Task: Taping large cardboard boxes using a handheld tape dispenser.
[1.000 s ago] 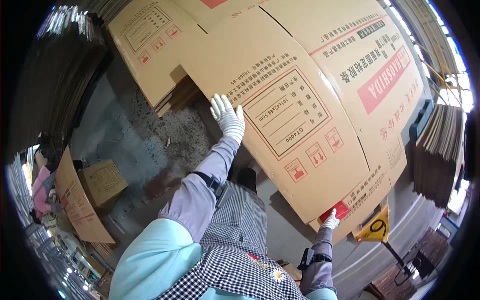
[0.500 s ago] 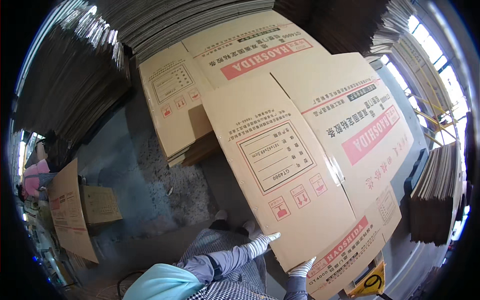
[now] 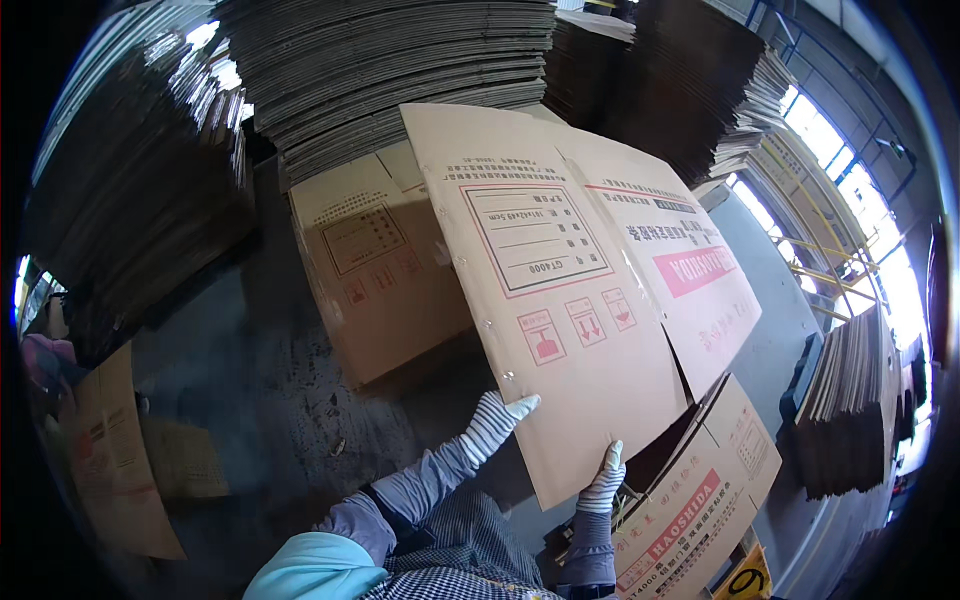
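A large flattened cardboard box (image 3: 600, 360), printed in red and black, is held up at a slant in front of me. My left hand (image 3: 497, 422), in a striped glove, grips its left edge near the lower corner, thumb on the printed face. My right hand (image 3: 605, 482), gloved likewise, is closed on its near edge, thumb on top and fingers hidden beneath. Below the far left of the held box lies a stack of flattened boxes (image 3: 350, 290), partly covered. Another printed box (image 3: 690, 500) rests at the lower right, beside my right hand.
Tall stacks of cardboard sheets (image 3: 400, 70) stand at the back, with a dark stack (image 3: 150, 190) at the left. A bundle of sheets (image 3: 850, 410) stands on the right. A yellow sign (image 3: 745, 577) is at the lower right. Another person (image 3: 50, 355) is at the far left.
Both hands have lifted the cardboard box and moved it away from me, up off the box at the lower right. A gap now shows between them. My view has shifted too.
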Demonstrator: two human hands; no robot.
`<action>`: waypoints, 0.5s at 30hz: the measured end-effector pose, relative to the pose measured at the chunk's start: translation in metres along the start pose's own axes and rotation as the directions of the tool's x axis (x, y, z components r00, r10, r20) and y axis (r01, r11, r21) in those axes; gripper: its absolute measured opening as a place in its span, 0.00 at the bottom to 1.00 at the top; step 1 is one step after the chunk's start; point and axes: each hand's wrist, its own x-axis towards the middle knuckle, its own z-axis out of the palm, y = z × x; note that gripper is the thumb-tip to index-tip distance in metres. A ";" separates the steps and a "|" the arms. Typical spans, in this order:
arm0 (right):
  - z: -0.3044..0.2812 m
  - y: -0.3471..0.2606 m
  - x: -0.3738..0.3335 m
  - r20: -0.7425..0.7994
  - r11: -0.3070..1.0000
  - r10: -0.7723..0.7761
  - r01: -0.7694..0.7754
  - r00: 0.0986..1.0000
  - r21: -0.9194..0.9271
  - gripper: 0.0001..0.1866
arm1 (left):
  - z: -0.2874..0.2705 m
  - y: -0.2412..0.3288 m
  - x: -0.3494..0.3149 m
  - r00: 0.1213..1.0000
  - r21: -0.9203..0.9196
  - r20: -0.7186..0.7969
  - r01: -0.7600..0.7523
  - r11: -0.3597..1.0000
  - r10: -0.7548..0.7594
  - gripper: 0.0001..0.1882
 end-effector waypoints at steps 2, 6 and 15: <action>0.032 0.012 0.023 0.062 1.000 0.020 -0.019 0.998 -0.019 0.25 | -0.029 0.006 0.026 0.996 0.080 -0.075 -0.031 0.996 0.037 0.18; 0.096 0.065 0.102 0.027 0.999 0.015 -0.014 1.000 -0.043 0.23 | -0.089 0.016 0.096 0.970 0.006 -0.237 -0.054 0.999 0.054 0.19; 0.199 0.175 0.112 0.021 0.978 0.160 -0.155 0.987 -0.143 0.16 | -0.240 -0.019 0.155 0.958 -0.186 -0.284 -0.005 0.983 -0.049 0.23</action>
